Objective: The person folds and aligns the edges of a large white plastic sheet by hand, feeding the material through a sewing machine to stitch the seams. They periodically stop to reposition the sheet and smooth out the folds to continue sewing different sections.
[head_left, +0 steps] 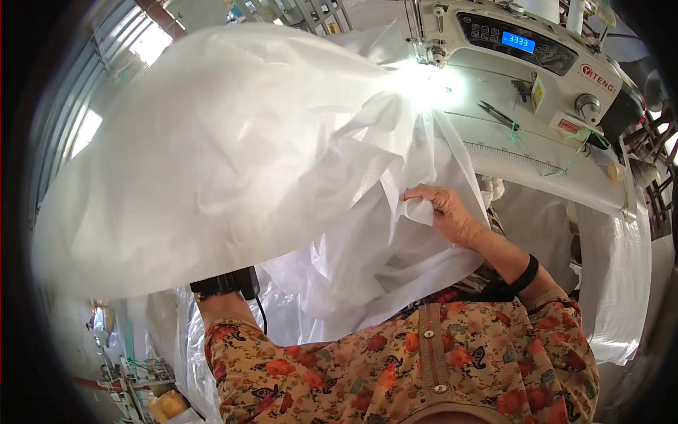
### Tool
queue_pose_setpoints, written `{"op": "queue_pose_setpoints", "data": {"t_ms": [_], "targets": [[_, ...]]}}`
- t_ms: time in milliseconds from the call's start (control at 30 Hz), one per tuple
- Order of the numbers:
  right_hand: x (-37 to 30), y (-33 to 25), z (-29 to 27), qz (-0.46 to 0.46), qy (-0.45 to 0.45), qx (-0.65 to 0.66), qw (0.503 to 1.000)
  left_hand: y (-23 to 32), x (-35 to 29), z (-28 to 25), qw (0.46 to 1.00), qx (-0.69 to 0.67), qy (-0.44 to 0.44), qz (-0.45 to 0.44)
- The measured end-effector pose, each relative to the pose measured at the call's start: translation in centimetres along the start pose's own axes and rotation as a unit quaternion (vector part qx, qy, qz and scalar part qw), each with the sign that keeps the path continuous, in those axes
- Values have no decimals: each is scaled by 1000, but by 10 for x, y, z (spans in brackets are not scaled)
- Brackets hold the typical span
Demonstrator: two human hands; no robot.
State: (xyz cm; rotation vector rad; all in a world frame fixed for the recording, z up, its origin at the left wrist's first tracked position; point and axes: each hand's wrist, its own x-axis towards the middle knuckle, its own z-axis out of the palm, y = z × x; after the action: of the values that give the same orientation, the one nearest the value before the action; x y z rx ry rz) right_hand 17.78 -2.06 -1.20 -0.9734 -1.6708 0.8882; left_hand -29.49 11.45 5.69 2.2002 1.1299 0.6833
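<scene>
A large sheet of white, slightly shiny woven plastic fabric billows across the left and middle of the view. It gathers toward the brightly lit needle area of a sewing machine. My right hand is closed on a folded edge of the fabric, below and a little right of that light. The fabric covers my left hand entirely; only the left forearm, with a black band and a black device on it, shows below the sheet.
On the machine bed lie small thread snips and loose green thread, near a printed ruler scale. The control panel has a lit blue display. More white fabric hangs at the right. Frames and machinery stand at lower left.
</scene>
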Motion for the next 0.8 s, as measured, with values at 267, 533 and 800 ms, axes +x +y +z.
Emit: {"op": "queue_pose_setpoints", "data": {"t_ms": [267, 533, 800], "targets": [[21, -16, 7, -39, 4, -71, 997, 79, -31, 119, 991, 84, 57, 90], [106, -68, 8, 10, -35, 80, 996, 120, 64, 174, 970, 154, 126, 139], [67, -39, -3, -35, 327, 260, 908, 212, 90, 143, 904, -417, 40, 87]]}}
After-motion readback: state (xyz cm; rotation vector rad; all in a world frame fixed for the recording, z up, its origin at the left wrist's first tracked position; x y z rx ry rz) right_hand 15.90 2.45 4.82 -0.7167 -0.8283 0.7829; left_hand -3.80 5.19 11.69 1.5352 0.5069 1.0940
